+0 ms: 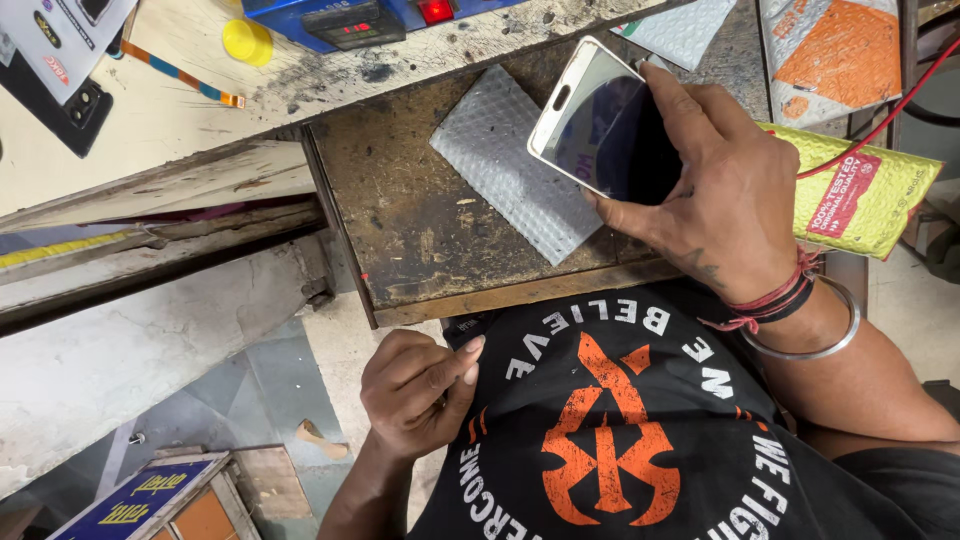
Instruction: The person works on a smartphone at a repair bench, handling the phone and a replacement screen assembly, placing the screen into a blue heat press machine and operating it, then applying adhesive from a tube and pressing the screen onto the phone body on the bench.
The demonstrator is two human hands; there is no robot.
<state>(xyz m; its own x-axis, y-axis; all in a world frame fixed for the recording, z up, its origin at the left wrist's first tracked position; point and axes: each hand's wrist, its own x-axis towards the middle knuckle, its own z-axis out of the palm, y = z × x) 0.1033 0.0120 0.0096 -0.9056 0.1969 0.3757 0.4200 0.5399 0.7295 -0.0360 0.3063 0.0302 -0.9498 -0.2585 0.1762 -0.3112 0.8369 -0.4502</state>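
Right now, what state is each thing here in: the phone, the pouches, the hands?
Phone: screen dark, tilted, held above the bench.
Right hand: gripping the phone.
Left hand: curled, pinching at the black shirt.
Silver bubble pouch: lying flat.
Yellow pouch: lying at the bench edge.

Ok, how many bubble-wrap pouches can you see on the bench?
4: a silver pouch under the phone, a silver one at the top edge, an orange one top right, a yellow one behind the right hand. More may be hidden.
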